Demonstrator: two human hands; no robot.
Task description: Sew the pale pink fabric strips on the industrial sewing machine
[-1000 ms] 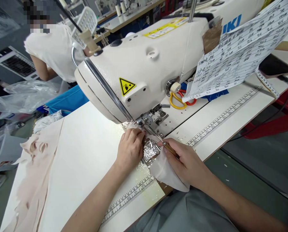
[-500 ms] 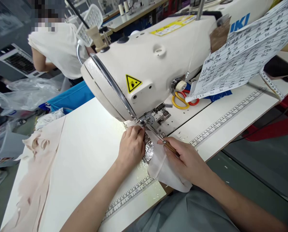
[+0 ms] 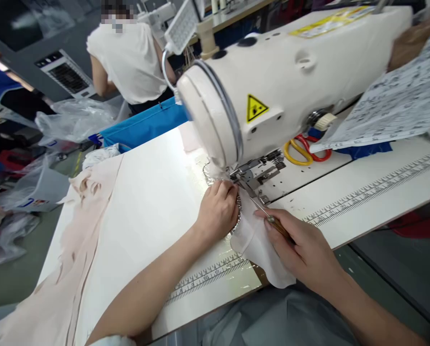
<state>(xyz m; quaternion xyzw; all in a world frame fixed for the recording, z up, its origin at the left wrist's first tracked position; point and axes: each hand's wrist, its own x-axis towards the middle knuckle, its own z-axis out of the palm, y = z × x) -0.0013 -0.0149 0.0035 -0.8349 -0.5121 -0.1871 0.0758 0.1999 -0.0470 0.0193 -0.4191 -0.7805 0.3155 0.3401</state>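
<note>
With the right grip (image 3: 303, 247) closed around the awl (image 3: 281, 228) pointing to ten o'clock, the left grip (image 3: 218, 207), curled, pinching unclear, should keep the cloth (image 3: 260, 250) flat

One head-worn camera supplies the view, looking forward and steeply down from above the wearer's grey-clad lap (image 3: 272, 317), which shows at the bottom edge. The wearer's left hand (image 3: 220, 206) and right hand (image 3: 304, 245) sit near the middle, seen close from above and behind, with both forearms reaching in from below. The worktop (image 3: 146, 206) crosses the frame obliquely, its near edge climbing towards the right. Just beyond the hands, the industrial sewing machine (image 3: 290, 72) looms large at upper right. Farther off at upper left, the wide view takes in a co-worker in a white top (image 3: 126, 62), seen from behind.
</note>
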